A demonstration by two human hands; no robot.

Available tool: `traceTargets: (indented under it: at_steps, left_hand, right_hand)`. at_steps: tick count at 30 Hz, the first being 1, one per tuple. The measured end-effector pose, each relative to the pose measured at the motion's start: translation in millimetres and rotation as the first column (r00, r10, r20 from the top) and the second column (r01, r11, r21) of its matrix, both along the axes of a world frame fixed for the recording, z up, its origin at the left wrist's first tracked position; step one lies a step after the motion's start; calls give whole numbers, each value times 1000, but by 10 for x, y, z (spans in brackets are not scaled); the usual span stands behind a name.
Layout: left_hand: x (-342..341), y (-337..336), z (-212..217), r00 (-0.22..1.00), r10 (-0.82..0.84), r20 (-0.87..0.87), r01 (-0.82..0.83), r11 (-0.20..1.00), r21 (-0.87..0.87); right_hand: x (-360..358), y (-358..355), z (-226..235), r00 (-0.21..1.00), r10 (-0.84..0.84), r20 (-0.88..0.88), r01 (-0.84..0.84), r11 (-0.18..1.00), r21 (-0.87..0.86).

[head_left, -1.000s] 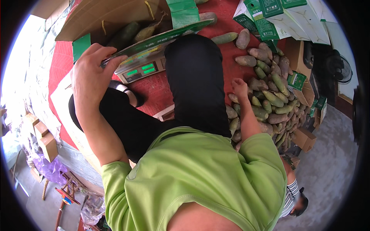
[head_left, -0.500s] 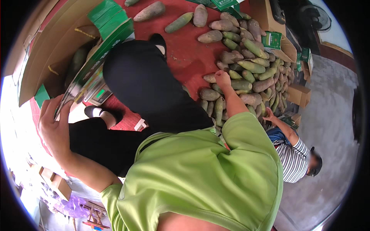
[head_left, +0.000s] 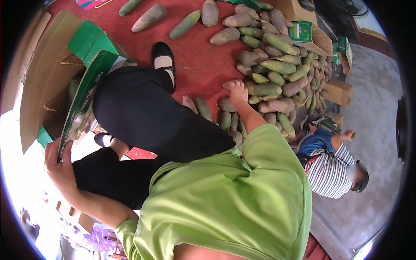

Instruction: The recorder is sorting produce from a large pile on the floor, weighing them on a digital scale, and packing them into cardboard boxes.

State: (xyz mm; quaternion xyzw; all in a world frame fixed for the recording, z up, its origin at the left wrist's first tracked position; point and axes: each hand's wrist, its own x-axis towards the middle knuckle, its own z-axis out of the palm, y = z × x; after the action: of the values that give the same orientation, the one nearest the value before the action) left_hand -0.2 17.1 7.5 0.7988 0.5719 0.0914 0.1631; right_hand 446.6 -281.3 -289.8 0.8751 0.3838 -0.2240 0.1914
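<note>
My left hand [head_left: 60,167] grips the near edge of a green-printed cardboard box [head_left: 82,93], thumb on one side and fingers on the other. Inside the box it is dark, and a radish there shows only in part. At the left edge of a big heap of soil-stained green radishes [head_left: 279,67], my right hand [head_left: 238,92] has its fingers curled over a brownish radish [head_left: 226,85]. Most of that radish is under the hand. Other radishes lie close around my fingers.
Several loose radishes [head_left: 149,18] lie on the red mat [head_left: 190,65] beyond my knee. Open cartons [head_left: 320,39] stand behind the heap. To the right, a co-worker [head_left: 331,169] in a striped shirt is beside the heap, on the grey floor [head_left: 372,108] side.
My right hand has gone from closed fingertips above the radish to fingers curled over it. The co-worker's arm has drawn back from the heap. The whole view has shifted slightly.
</note>
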Motion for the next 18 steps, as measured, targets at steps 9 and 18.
traceTargets:
  at_steps: [9,18]
  left_hand:
    - [170,-27,100,1000,24,14,-24,1000,14]
    - [206,11,104,996,70,47,-70,997,-19]
  right_hand:
    - [200,111,-225,993,109,42,-96,966,-238]
    - [218,274,-329,989,131,68,-102,940,-327]
